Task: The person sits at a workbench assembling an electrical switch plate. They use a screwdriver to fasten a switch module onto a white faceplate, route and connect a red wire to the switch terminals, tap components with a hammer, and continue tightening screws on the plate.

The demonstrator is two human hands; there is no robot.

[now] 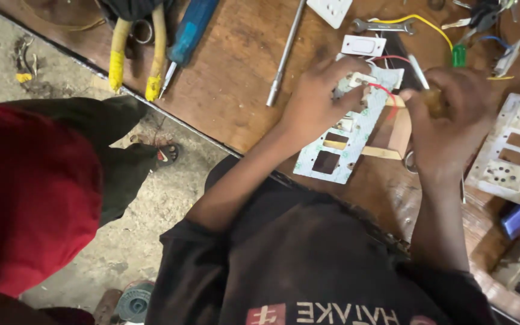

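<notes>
My left hand (pixel 317 99) grips the upper part of a pale switch plate (pixel 338 147) with rectangular cut-outs, held tilted over the wooden bench (pixel 230 78). A white switch module (pixel 356 81) sits in the plate's top end, with a red wire (pixel 386 90) running from it. My right hand (pixel 452 117) is closed around a screwdriver with a brownish handle (pixel 434 102), its tip pointing toward the module.
A second dirty switch plate (pixel 516 153) lies at the right. The bench also holds yellow-handled pliers (pixel 133 51), a blue screwdriver (pixel 191 30), a metal rod (pixel 285 54), a spanner (pixel 383 25) and a loose white switch (pixel 363 45). A person in red (pixel 31 192) stands at left.
</notes>
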